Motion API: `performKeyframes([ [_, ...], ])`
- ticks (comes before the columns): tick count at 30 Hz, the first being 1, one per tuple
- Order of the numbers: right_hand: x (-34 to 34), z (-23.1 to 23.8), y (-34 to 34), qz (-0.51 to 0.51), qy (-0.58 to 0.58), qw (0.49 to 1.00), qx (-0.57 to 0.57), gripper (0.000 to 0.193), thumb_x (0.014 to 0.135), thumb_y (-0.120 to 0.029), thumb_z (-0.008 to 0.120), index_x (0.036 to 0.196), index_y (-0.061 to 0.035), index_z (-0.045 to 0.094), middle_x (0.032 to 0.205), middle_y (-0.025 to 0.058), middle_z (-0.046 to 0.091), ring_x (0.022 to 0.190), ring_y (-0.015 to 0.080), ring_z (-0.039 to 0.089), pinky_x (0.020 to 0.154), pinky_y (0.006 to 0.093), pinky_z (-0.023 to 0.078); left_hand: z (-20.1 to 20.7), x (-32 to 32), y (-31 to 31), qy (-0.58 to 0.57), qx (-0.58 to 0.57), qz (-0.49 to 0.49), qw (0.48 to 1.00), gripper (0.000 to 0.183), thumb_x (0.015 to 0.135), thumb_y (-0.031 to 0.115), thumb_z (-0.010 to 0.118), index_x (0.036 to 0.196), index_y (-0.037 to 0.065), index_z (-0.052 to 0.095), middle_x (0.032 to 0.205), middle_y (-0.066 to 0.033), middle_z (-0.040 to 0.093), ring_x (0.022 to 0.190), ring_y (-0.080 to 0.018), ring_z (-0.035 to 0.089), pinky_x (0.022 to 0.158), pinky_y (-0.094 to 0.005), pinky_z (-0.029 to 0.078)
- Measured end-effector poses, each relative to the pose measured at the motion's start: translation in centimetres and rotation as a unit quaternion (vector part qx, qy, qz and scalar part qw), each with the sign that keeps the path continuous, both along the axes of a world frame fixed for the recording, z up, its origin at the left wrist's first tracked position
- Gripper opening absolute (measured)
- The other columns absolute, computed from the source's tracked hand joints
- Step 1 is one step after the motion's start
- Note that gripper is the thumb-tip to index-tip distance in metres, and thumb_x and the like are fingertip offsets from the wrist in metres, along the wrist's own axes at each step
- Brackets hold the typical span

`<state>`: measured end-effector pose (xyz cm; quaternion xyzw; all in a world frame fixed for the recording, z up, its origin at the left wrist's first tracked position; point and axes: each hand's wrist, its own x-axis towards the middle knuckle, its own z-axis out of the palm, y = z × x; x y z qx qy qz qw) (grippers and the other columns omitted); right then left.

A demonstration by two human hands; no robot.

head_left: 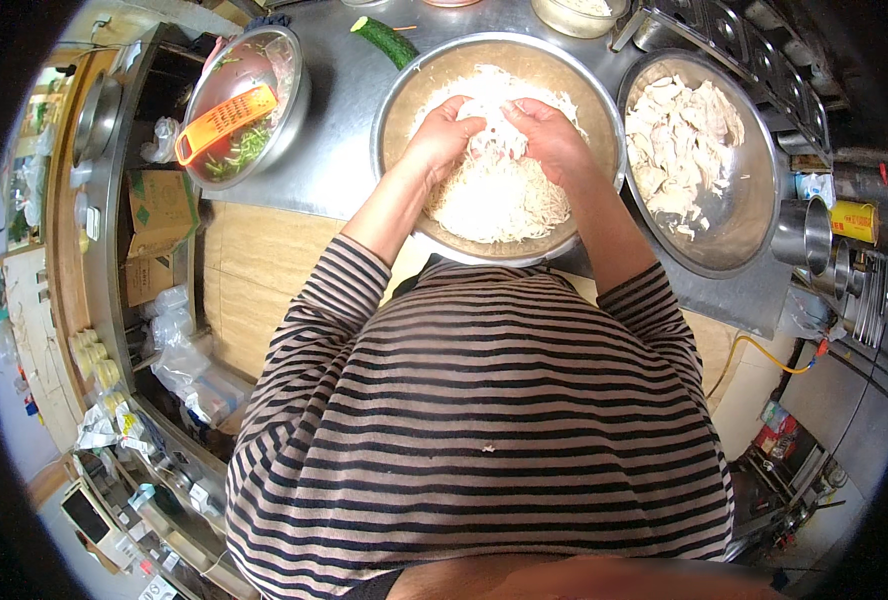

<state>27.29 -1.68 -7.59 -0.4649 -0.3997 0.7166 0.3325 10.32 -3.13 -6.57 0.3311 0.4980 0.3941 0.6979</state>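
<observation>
The left hand [442, 135] and right hand [556, 140] pinch pale meat [487, 110] (glare blurs its edges) over the bowl [398, 130]; small, even pulls should keep the shreds [504, 208] fine.

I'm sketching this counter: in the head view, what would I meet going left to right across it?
Metal bowl with orange grater, cut cucumber, left hand, right hand (both among pale shreds), metal basin of pale torn pieces.

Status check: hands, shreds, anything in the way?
Left hand, right hand at pale shreds, grip unclear. Heaped in steel bowl. Cucumber outside it, not blocking.
</observation>
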Motion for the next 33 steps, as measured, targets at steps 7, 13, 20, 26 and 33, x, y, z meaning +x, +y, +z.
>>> performKeyframes([
  [7, 0.3, -0.9, 0.4, -0.075, -0.04, 0.996, 0.029, 0.02, 0.085, -0.009, 0.062, 0.103, 0.0004, 0.062, 0.09, 0.0068, 0.065, 0.073, 0.0134, 0.06, 0.059, 0.026, 0.049, -0.4, -0.1, 0.0, -0.091, -0.001, -0.008, 0.996, 0.03, 0.085, -0.001, 0.057, 0.114, 0.002, 0.052, 0.104, -0.0103, 0.06, 0.089, -0.0179, 0.061, 0.077, -0.0283, 0.053],
  [13, 0.4, -0.7, 0.2, -0.031, 0.099, 0.994, 0.014, 0.029, 0.082, 0.003, 0.057, 0.111, 0.0008, 0.058, 0.099, 0.0113, 0.062, 0.079, 0.0154, 0.061, 0.07, 0.026, 0.051, -0.6, 0.6, -0.2, -0.02, 0.075, -0.055, 0.996, 0.036, 0.082, 0.004, 0.064, 0.115, -0.003, 0.051, 0.105, -0.0111, 0.06, 0.093, -0.0164, 0.058, 0.082, -0.027, 0.049],
  [20, -0.4, -0.6, 0.1, -0.071, 0.037, 0.995, 0.059, 0.025, 0.079, 0.005, 0.056, 0.103, 0.0025, 0.06, 0.094, 0.0101, 0.062, 0.086, 0.0159, 0.06, 0.072, 0.0258, 0.05, -0.3, 0.8, -0.1, -0.051, 0.036, -0.019, 0.998, 0.031, 0.08, -0.007, 0.053, 0.11, 0.0, 0.053, 0.098, -0.0095, 0.062, 0.087, -0.0165, 0.06, 0.076, -0.0288, 0.049],
  [26, -0.7, -0.8, -0.1, -0.098, -0.078, 0.989, 0.082, 0.024, 0.075, -0.002, 0.064, 0.1, -0.0024, 0.063, 0.088, 0.0091, 0.064, 0.078, 0.0157, 0.059, 0.068, 0.028, 0.049, -0.7, 1.0, 0.2, -0.057, 0.016, 0.024, 0.998, 0.035, 0.079, -0.011, 0.053, 0.111, 0.0, 0.052, 0.101, -0.0102, 0.062, 0.088, -0.0163, 0.061, 0.077, -0.0286, 0.05],
  [33, -0.1, -1.8, 0.4, -0.059, -0.061, 0.993, 0.076, 0.021, 0.081, -0.006, 0.063, 0.102, -0.0038, 0.062, 0.091, 0.0057, 0.063, 0.081, 0.0121, 0.057, 0.067, 0.0227, 0.047, -0.6, 0.8, 0.3, 0.032, 0.038, 0.013, 0.999, 0.026, 0.084, 0.001, 0.06, 0.109, 0.0, 0.053, 0.099, -0.0086, 0.062, 0.085, -0.0149, 0.061, 0.075, -0.0272, 0.051],
])
